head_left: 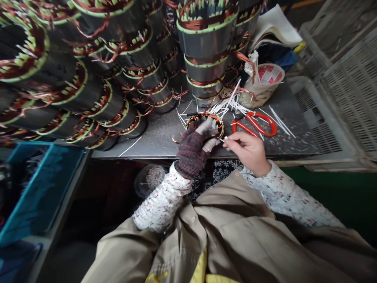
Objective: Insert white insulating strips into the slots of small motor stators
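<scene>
A motor stator (220,125) with copper windings stands at the bench's front edge, partly hidden by my left hand (196,145). That hand wears a dark fingerless knit glove, its fingers wrapped in pale tape, and grips the stator's upper rim. My right hand (246,150) is bare. Its thumb and forefinger pinch a thin piece with a white end (226,138) at the stator's right side; its exact kind is too small to tell. White tie strips (228,104) lie in a loose heap behind the stator. Red-handled scissors (266,125) rest just beyond my right hand.
Stacked stators (203,43) rise at the back, with more leaning stacks (100,98) at left. A plastic tub (259,88) stands behind the scissors. Grey crates (318,118) border the right, a teal bin (44,188) the lower left. A clear bowl (150,180) sits below the bench edge.
</scene>
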